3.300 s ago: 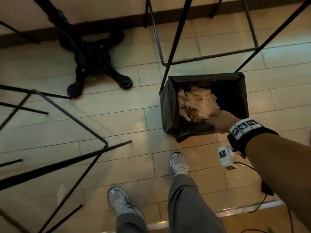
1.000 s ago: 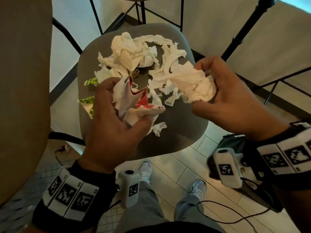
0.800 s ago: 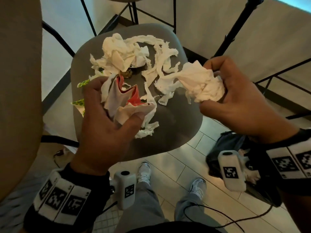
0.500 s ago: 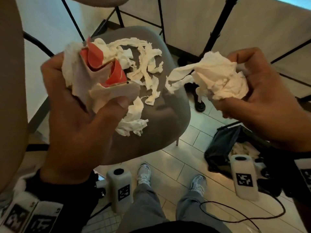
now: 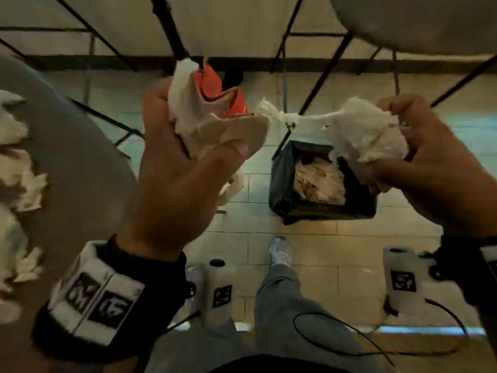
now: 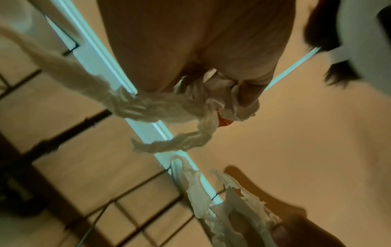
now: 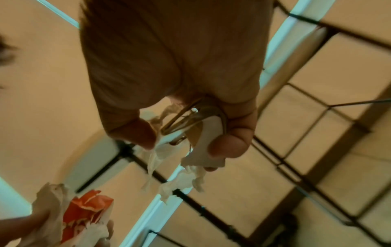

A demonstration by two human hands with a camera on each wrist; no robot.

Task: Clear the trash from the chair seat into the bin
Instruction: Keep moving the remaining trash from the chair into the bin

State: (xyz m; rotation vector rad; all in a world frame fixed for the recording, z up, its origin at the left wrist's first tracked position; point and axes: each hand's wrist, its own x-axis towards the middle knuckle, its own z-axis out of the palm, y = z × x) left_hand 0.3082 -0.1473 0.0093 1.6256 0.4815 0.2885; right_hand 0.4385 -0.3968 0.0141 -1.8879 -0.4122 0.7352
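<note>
My left hand [image 5: 188,154] grips a bundle of red-and-white wrappers and tissue [image 5: 212,114], held up left of the bin. In the left wrist view a twisted strip of that tissue [image 6: 169,108] hangs from the fist. My right hand [image 5: 419,157] grips a crumpled wad of white tissue [image 5: 365,135] just above the bin's right side; the right wrist view shows this tissue wad [image 7: 196,150] pinched under the thumb. The black-lined bin [image 5: 285,195] stands on the floor ahead, with crumpled paper inside. The grey chair seat [image 5: 80,168] at the left edge carries more torn white tissue [image 5: 24,184].
Black metal chair and table legs [image 5: 320,76] cross the tiled floor behind the bin. Another grey seat [image 5: 419,25] fills the top right corner. My feet and grey trouser legs [image 5: 279,292] are below, in front of the bin. A cable [image 5: 349,335] loops near my right wrist.
Both hands lifted their bundles off the chair seat and swung right, towards the bin. The seat has slid to the left edge of view and the bin now lies under my hands.
</note>
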